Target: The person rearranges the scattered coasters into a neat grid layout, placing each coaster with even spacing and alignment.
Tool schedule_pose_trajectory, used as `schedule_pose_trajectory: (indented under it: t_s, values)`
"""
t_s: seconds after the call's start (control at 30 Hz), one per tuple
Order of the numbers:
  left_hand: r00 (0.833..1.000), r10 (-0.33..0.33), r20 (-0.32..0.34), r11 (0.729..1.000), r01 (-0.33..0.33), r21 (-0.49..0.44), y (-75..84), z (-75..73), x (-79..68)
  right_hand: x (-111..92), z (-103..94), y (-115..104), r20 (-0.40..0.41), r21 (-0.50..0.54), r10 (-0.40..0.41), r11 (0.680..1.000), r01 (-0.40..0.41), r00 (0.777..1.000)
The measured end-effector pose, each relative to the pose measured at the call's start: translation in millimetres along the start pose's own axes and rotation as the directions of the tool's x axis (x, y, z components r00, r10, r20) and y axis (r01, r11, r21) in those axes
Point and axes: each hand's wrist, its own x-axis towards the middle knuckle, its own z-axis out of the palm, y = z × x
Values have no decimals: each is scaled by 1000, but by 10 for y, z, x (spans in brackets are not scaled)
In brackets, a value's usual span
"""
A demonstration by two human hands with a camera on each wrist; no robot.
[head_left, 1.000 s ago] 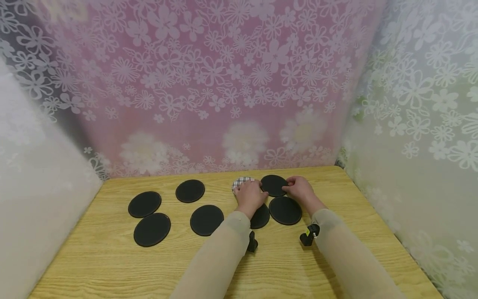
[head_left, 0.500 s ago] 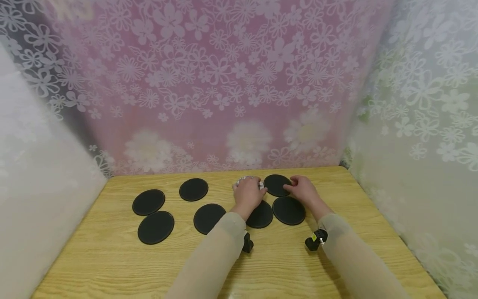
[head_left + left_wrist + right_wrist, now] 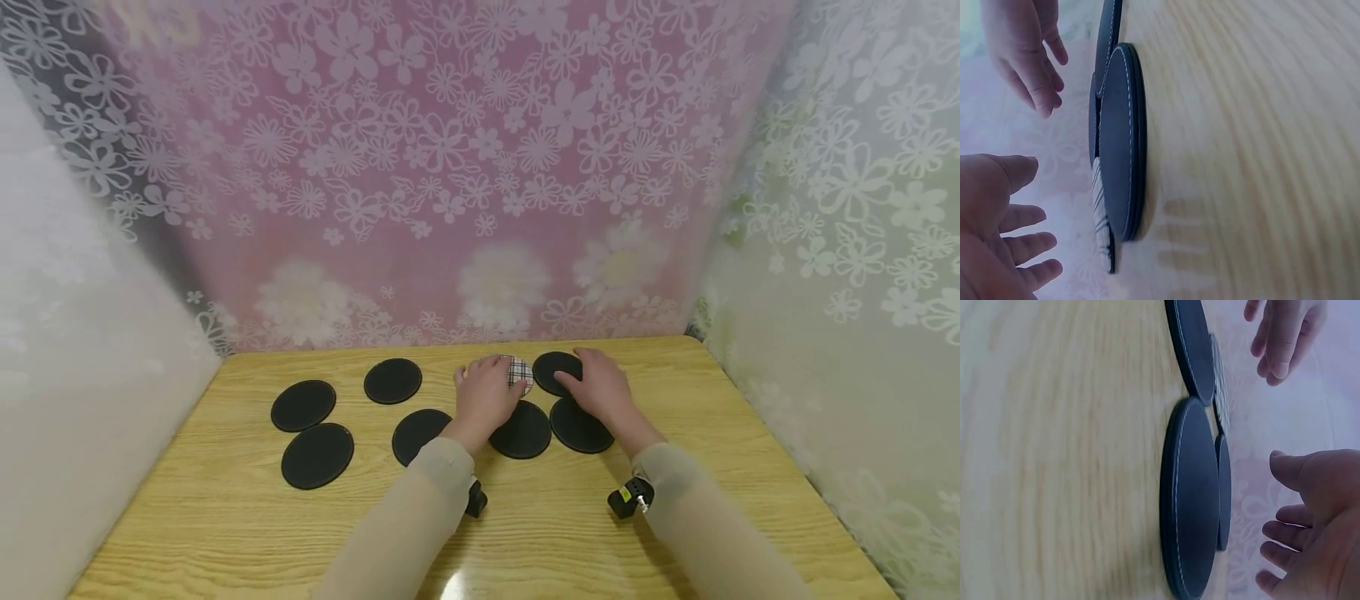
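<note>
My left hand [image 3: 483, 400] is raised off the table with its fingers spread, partly covering a round plaid coaster [image 3: 521, 375]. It holds nothing. My right hand [image 3: 602, 387] hovers over the right side of a black round coaster [image 3: 551, 373], fingers relaxed and nothing in them. Two more black coasters lie in front of these, a middle one [image 3: 521, 432] and a right one [image 3: 579, 427], forming a close group with them. In the left wrist view the plaid coaster [image 3: 1101, 215] lies flat behind a black coaster [image 3: 1121, 150] with pale edge stitching.
On the left lie more black coasters: a back one [image 3: 393, 381], one [image 3: 420, 435] partly under the left forearm in view, and a pair, rear [image 3: 303, 406] and front [image 3: 318, 456]. The wooden table [image 3: 540, 550] meets a pink floral curtain [image 3: 420, 208] at its back edge.
My left hand has moved left off the plaid coaster, uncovering its right part. My right hand has let go of the rear black coaster's edge and now hovers over it. The view shifted slightly.
</note>
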Motion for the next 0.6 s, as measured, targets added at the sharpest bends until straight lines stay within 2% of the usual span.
schedule_pose_trajectory:
  t_s: [0.17,0.37,0.6]
  values:
    - [1000,15,-23,999,-14,39,-113,-64,-77,-59,58,-131,2,-55,-70,996,70,998]
    - [999,-16,-37,998,18,57,-283,-132,-225,-130,140,-312,-1,-101,-141,985,140,990]
    - [997,-33,-68,995,40,96,-482,-259,-402,-222,243,-539,59,-79,-159,983,163,986]
